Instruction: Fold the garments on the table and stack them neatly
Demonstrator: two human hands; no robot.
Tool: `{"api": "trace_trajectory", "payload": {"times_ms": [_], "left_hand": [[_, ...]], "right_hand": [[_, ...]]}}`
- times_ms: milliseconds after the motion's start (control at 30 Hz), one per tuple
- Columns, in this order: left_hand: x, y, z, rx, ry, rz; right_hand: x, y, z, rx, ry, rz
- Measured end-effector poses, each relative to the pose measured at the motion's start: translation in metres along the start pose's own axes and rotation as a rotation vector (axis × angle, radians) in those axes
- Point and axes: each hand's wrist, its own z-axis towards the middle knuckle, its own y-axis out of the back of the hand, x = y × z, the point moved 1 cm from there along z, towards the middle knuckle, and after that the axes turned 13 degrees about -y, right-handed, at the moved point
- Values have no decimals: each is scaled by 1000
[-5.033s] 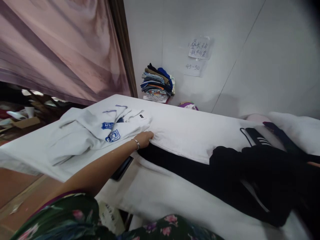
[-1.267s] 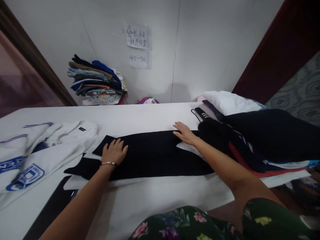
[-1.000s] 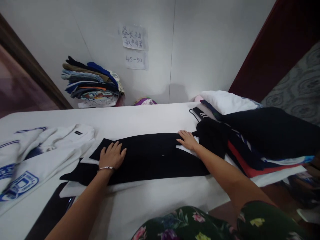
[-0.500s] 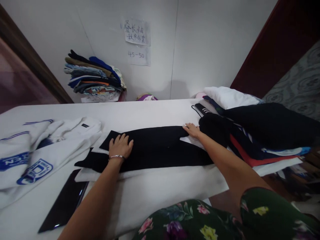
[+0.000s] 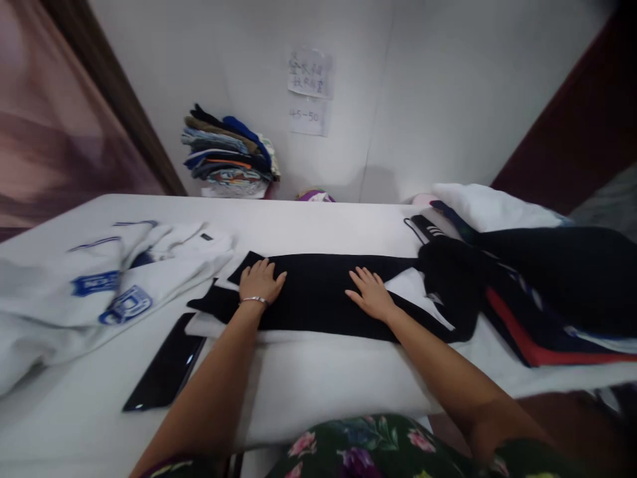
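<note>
A black and white garment (image 5: 318, 292) lies folded lengthwise across the table in front of me, its white part showing at the right and along the lower edge. On its left end rests my left hand (image 5: 261, 281), palm down with the fingers spread; a bracelet circles that wrist. Flat on the middle-right of the black cloth is my right hand (image 5: 370, 293), fingers apart. Neither hand grips anything. Just right of the garment's end bunches more black fabric (image 5: 448, 275), and I cannot tell whether it belongs to the same piece.
White clothing with blue lettering (image 5: 184, 279) spreads over the left of the table (image 5: 343, 229). A black glossy flat object (image 5: 164, 365) lies near my left forearm. Dark and red garments (image 5: 542, 312) pile at the right. Folded clothes (image 5: 226, 156) are stacked behind, below paper notes (image 5: 308, 93).
My right hand has moved left from the garment's right end to its middle-right. My left hand stays on the left end. The whole view has shifted, with everything appearing farther right.
</note>
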Motion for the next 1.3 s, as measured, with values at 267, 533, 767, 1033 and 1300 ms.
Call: {"api": "trace_trajectory", "payload": {"times_ms": [267, 533, 767, 1033, 1300], "left_hand": [[29, 14, -17, -8, 277, -40], [28, 25, -29, -156, 301, -29], [-3, 1, -17, -11, 54, -80], [2, 0, -19, -57, 42, -32], [9, 1, -10, -23, 18, 64]], "right_hand": [[-14, -18, 3, -128, 48, -22], [-21, -29, 8, -173, 82, -29], [-24, -30, 7, -182, 97, -9], [-16, -20, 5, -113, 49, 16], [-9, 5, -12, -7, 5, 81]]}}
